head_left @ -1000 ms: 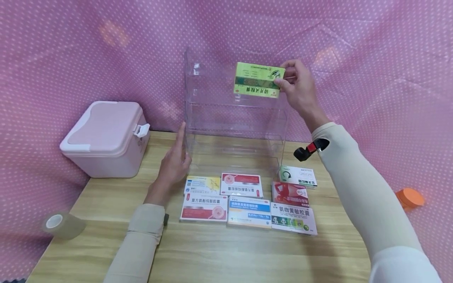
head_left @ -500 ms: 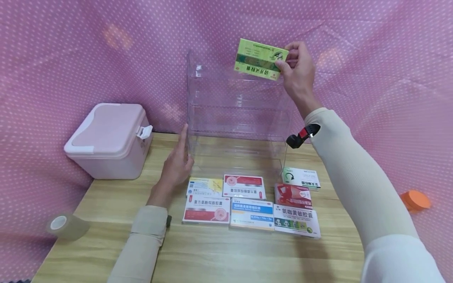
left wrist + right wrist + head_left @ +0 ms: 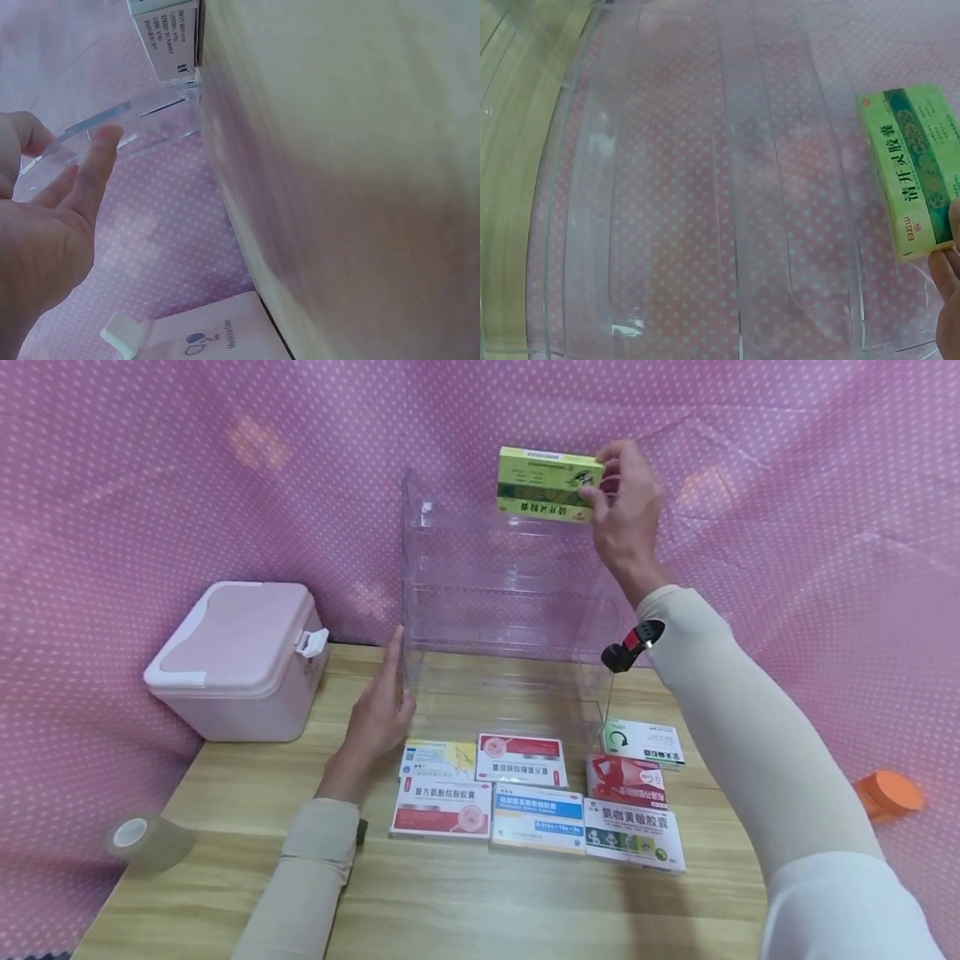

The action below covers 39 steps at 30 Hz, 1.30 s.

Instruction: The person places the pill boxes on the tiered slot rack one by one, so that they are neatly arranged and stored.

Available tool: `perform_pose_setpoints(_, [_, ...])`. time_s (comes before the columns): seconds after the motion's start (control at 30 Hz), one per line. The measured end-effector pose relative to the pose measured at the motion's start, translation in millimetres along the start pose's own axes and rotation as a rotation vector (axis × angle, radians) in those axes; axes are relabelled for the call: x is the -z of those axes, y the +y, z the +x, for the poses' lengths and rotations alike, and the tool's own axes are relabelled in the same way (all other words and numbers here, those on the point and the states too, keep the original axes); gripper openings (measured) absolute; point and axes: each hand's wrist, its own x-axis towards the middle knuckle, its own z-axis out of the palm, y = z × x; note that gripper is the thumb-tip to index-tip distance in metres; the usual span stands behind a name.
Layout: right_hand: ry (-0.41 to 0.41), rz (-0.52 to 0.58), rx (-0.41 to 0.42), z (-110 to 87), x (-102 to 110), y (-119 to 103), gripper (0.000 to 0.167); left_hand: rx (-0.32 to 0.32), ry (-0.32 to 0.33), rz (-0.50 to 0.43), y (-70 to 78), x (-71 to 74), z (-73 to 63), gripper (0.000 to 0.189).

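Note:
My right hand (image 3: 630,514) pinches one end of a green medicine box (image 3: 549,485), held at the top of a clear acrylic tiered rack (image 3: 510,610). In the right wrist view the same green medicine box (image 3: 913,169) is at the right, beside the rack's upper tiers. My left hand (image 3: 378,706) rests against the rack's left side panel, index finger extended along it. The left wrist view shows the left hand (image 3: 56,217) with fingers touching the clear panel (image 3: 150,112). Several medicine boxes (image 3: 441,807) lie flat on the table in front of the rack.
A pink medicine chest (image 3: 236,660) with a white latch stands left of the rack. A roll of clear tape (image 3: 150,842) lies at the table's left edge. An orange-lidded container (image 3: 890,793) is at the right. Behind the wooden table (image 3: 450,910) hangs a pink dotted cloth (image 3: 337,460).
My right hand has raised the green box from in front of the upper tiers to the rack's top, tilting then levelling it. The left hand stays at the rack's side. The head view shifts slightly.

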Motion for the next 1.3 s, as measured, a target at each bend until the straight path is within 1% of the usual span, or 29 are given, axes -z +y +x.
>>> perform_pose_setpoints(0.1, [-0.012,-0.059,0.047,-0.7,-4.9,-0.4,0.028,0.002,-0.001,-0.001,-1.0,-0.4,-0.9,0.109])
perform_pose_setpoints(0.2, [-0.046,-0.113,0.074,-1.6,-10.7,0.1,0.028,0.001,0.005,0.003,-2.1,-0.8,-1.2,0.108])
perform_pose_setpoints(0.33, [-0.092,-0.158,0.032,-4.1,-19.3,1.4,0.03,-0.004,0.014,0.014,-3.7,-1.8,-0.3,0.108])
perform_pose_setpoints(0.43, [-0.108,-0.133,-0.014,-5.2,-26.7,0.6,0.029,-0.013,0.013,0.024,-4.4,-2.7,0.9,0.108])
perform_pose_setpoints(0.5, [-0.112,-0.09,-0.028,-5.0,-32.9,-2.1,0.028,-0.019,0.013,0.03,-4.7,-3.0,1.5,0.107])
perform_pose_setpoints(0.57, [-0.105,-0.072,-0.011,-4.7,-40.1,-5.8,0.028,-0.019,0.013,0.033,-4.9,-2.9,2.1,0.107])
perform_pose_setpoints(0.7, [-0.107,-0.091,0.035,-6.8,-56.4,-16.6,0.031,-0.015,0.015,0.038,-4.1,-1.9,2.0,0.106])
perform_pose_setpoints(0.8, [-0.138,-0.104,0.049,-10.5,-67.3,-24.0,0.036,-0.019,0.021,0.035,-4.0,-2.1,2.0,0.105])
perform_pose_setpoints(0.9, [-0.193,-0.125,0.054,-13.4,-73.8,-29.1,0.043,-0.027,0.027,0.035,-5.3,-2.8,2.8,0.106])
perform_pose_setpoints(1.03, [-0.275,-0.184,0.053,-15.5,-74.3,-33.3,0.05,-0.029,0.031,0.035,-5.4,-3.3,3.0,0.107])
perform_pose_setpoints(1.13, [-0.311,-0.237,0.065,-16.6,-70.4,-34.0,0.056,-0.026,0.032,0.031,-4.8,-3.3,2.9,0.108])
perform_pose_setpoints(1.2, [-0.331,-0.255,0.064,-17.8,-66.2,-34.6,0.064,-0.021,0.027,0.029,-4.2,-3.0,2.6,0.109])
perform_pose_setpoints(1.3, [-0.361,-0.245,0.04,-20.5,-58.8,-36.5,0.077,-0.017,0.022,0.025,-4.0,-2.5,1.9,0.109])
